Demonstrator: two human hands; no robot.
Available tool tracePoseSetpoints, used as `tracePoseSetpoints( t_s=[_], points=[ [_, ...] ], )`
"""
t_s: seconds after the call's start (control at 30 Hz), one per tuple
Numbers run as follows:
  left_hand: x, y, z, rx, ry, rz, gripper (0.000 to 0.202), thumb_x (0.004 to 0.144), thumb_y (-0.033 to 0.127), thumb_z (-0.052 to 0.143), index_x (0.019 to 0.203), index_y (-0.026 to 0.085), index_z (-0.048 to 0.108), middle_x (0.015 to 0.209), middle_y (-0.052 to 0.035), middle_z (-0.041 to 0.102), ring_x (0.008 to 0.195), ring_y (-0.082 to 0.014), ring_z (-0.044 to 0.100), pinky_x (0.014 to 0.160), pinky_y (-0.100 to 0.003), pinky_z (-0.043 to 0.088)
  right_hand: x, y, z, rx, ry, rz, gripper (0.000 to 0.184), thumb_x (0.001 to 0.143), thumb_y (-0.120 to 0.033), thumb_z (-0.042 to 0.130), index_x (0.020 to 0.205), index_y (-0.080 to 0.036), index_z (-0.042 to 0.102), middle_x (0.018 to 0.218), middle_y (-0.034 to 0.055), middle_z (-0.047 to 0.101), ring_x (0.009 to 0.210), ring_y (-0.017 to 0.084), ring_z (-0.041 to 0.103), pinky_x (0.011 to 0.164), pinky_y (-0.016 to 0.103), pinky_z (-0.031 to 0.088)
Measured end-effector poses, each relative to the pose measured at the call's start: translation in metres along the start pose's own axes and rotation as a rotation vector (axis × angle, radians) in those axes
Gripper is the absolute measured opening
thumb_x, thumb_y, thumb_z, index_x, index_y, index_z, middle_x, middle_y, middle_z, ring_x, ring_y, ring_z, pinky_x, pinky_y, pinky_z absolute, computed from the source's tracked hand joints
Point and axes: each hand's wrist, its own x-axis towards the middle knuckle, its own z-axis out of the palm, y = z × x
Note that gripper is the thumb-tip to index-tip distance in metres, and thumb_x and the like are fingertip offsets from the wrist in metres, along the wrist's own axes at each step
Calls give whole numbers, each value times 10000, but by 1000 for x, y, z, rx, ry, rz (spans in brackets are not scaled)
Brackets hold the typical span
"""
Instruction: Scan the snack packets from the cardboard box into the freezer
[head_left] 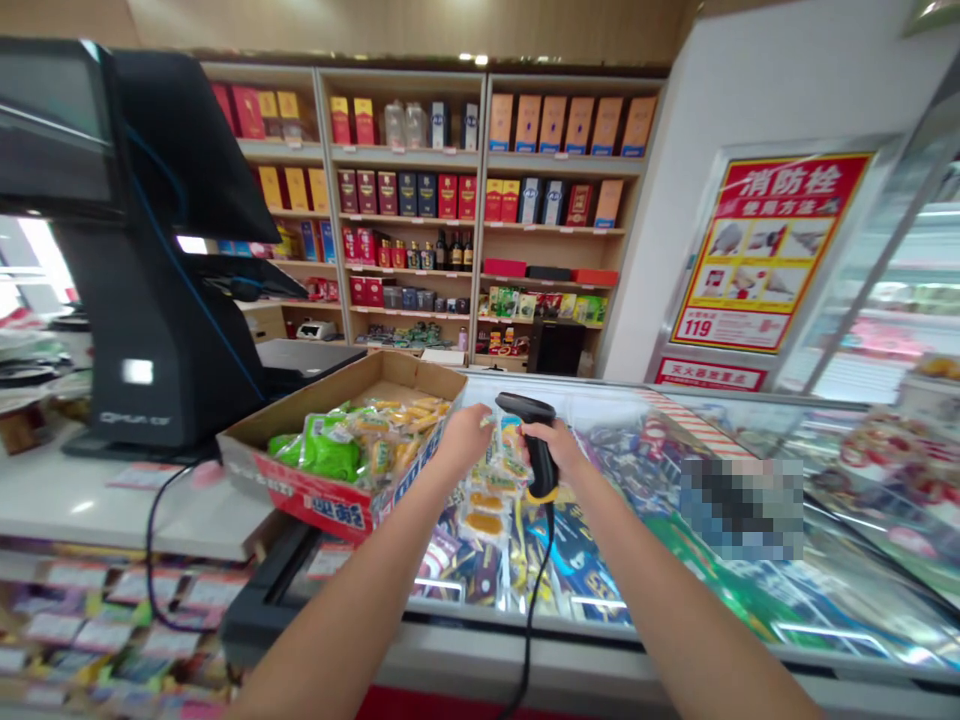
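My right hand (556,447) is wrapped round the handle of a black barcode scanner (529,428) with a yellow band; its cord hangs down toward me. My left hand (465,438) pinches the top of a strip of small clear snack packets (491,482) with yellow contents, which dangles right in front of the scanner head. Both hands are held above the glass lid of a chest freezer (735,580). A shallow cardboard box (315,490) of green and yellow snack packets sits just left of my left hand.
A black checkout terminal (150,290) stands at the left on a white counter (82,500). Shelves of boxed goods and bottles (450,200) line the back wall. A red fire-hydrant poster (765,250) hangs at the right, beside a glass display case (900,300).
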Motion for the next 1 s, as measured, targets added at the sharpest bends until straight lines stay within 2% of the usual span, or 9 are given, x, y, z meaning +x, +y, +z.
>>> tracePoseSetpoints(
  t_s=[0.13, 0.23, 0.37, 0.43, 0.5, 0.6, 0.7, 0.83, 1.0],
  points=[
    [-7, -12, 42, 115, -197, -161, 151, 634, 203, 748, 712, 184, 620, 815, -150, 701, 897, -352, 677, 827, -391, 471, 0, 14, -23, 12, 55, 36, 183, 595, -287, 693, 680, -145, 617, 521, 11, 607, 390, 134, 537, 389, 262, 425],
    [-11, -27, 59, 159, -229, -240, 285, 539, 263, 816, 665, 201, 569, 769, -124, 686, 890, -360, 670, 788, -380, 469, -1, 24, -36, 29, 94, 58, 184, 596, -295, 690, 677, -150, 612, 513, 8, 602, 387, 139, 540, 379, 259, 421],
    [-12, -43, 62, 120, -213, -290, 406, 407, 275, 865, 500, 218, 475, 494, 15, 513, 666, -249, 625, 670, -307, 447, -2, 32, -44, 36, 110, 67, 198, 585, -312, 696, 658, -151, 608, 515, 10, 607, 386, 134, 542, 370, 249, 420],
    [-11, -50, 59, 30, -254, -275, 416, 388, 264, 863, 439, 213, 453, 426, 48, 434, 531, -167, 529, 583, -269, 403, -2, 33, -45, 32, 113, 57, 194, 589, -309, 693, 667, -153, 610, 519, 9, 610, 383, 134, 543, 367, 249, 420],
    [-10, -56, 58, -147, -262, -286, 351, 402, 240, 841, 441, 201, 494, 418, 55, 450, 464, -115, 444, 513, -240, 351, -3, 32, -45, 39, 117, 46, 194, 593, -309, 691, 678, -154, 613, 520, 7, 610, 384, 134, 545, 367, 250, 423],
    [-9, -64, 59, -378, -229, -348, 265, 440, 226, 802, 485, 184, 544, 419, 54, 500, 423, -95, 430, 454, -212, 317, -4, 31, -43, 40, 111, 32, 206, 589, -314, 695, 684, -151, 613, 521, 7, 608, 384, 133, 544, 372, 252, 430],
    [-8, -65, 57, -507, -145, -414, 320, 462, 259, 810, 492, 184, 500, 405, 54, 497, 408, -102, 472, 444, -216, 373, -6, 31, -41, 32, 97, 17, 216, 594, -325, 699, 682, -147, 612, 526, 4, 604, 387, 129, 542, 377, 250, 431],
    [-5, -56, 48, -873, 85, -529, 381, 445, 251, 855, 525, 171, 491, 471, 41, 552, 495, -115, 574, 569, -257, 511, -9, 30, -38, 33, 49, 36, 227, 595, -334, 701, 682, -142, 617, 531, 0, 599, 391, 125, 543, 387, 250, 432],
    [-4, -50, 42, -1089, 223, -538, 367, 453, 237, 883, 536, 143, 538, 536, 19, 601, 585, -109, 627, 719, -273, 546, -14, 32, -36, -16, -94, 78, 212, 613, -325, 697, 700, -148, 620, 557, 7, 615, 398, 133, 557, 378, 246, 410]
  ],
)
